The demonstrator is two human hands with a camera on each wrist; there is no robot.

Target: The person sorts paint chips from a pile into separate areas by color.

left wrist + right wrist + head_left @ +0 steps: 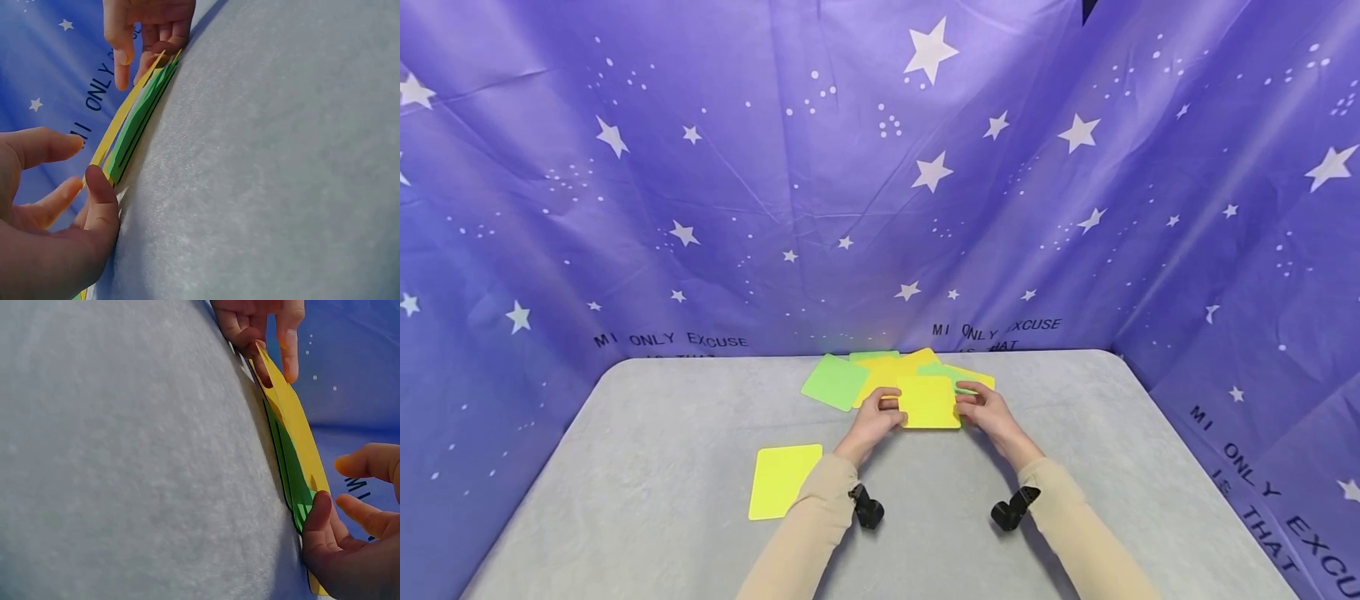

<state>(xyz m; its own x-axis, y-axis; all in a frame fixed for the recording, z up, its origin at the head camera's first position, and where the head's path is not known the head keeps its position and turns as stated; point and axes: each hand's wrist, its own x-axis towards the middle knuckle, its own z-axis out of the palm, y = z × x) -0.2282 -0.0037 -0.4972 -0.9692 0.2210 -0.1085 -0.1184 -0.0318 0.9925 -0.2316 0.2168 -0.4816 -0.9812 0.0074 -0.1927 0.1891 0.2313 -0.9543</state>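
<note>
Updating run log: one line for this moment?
left hand: holds yellow card, left edge | right hand: holds its right edge | green and yellow cards: overlapping behind

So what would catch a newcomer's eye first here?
Probably the purple star-printed backdrop behind the grey table. Then the bright yellow card held between the left hand and right hand, with green and yellow cards behind it near the far edge.

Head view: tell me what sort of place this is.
Probably a small staged recording booth: star-printed purple fabric hangs behind and along both sides of a grey table, and a small black device sits at each wrist.
</note>
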